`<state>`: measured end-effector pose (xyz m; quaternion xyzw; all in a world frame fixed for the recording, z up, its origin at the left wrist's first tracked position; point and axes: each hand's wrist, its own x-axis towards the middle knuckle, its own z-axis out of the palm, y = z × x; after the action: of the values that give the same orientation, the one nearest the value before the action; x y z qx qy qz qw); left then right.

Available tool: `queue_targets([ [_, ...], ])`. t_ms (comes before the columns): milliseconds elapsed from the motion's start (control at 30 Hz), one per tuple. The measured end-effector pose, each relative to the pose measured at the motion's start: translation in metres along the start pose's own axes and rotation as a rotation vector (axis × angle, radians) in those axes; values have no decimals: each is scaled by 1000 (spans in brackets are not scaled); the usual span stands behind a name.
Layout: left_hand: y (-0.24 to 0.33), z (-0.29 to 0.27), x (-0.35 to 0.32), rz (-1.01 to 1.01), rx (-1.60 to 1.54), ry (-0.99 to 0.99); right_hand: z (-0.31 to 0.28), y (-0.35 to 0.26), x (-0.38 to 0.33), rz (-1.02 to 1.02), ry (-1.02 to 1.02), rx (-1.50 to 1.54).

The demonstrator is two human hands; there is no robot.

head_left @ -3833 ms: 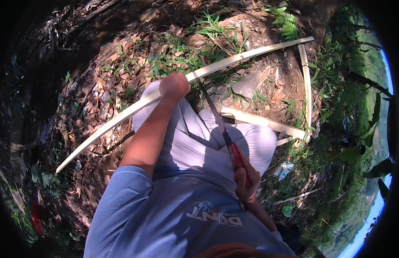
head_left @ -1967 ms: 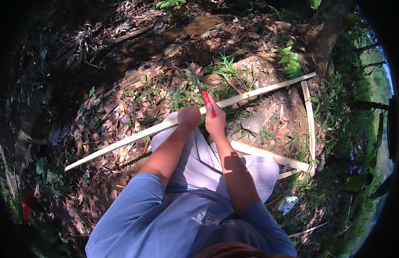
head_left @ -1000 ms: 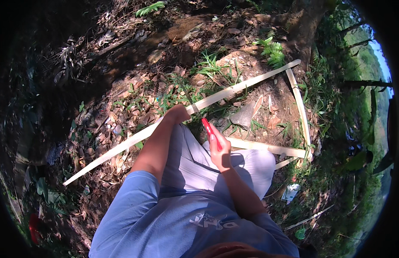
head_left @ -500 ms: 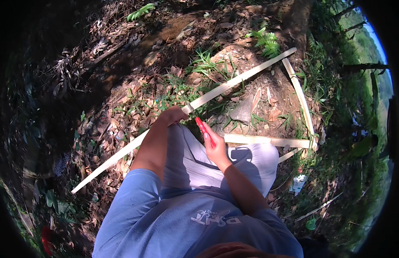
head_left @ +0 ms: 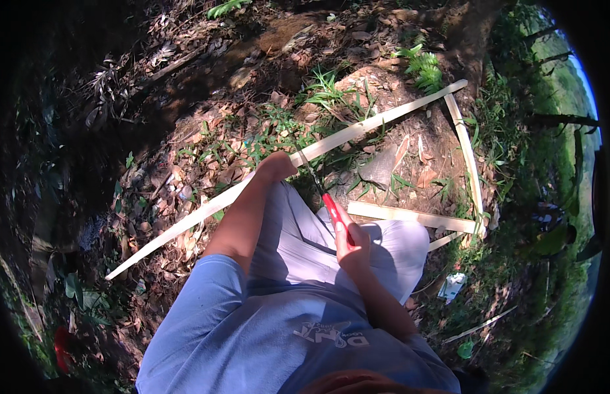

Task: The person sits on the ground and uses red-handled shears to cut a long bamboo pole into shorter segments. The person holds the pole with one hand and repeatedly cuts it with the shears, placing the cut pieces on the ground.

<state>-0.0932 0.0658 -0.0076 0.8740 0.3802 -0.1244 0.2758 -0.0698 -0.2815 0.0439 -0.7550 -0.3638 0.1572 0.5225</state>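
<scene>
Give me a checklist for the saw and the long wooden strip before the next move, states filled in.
1. Left hand closed on the long wooden strip: ok.
2. Right hand wrapped around the saw's red handle: ok.
3. Saw blade meeting the strip: ok, it crosses it at an angle.
4. Left hand well away from the blade: not ok, it sits right beside it.
5. Shorter wooden strip apart from the blade: ok.
6. Depth of any cut: cannot tell, too small.
</scene>
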Motion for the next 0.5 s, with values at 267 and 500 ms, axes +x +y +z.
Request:
queue_targets([
  [267, 25, 12, -33, -181, 144, 298, 81, -42, 144, -56, 69, 156],
  [500, -6, 1, -3, 29, 117, 72, 77, 4, 113, -204, 71, 274],
])
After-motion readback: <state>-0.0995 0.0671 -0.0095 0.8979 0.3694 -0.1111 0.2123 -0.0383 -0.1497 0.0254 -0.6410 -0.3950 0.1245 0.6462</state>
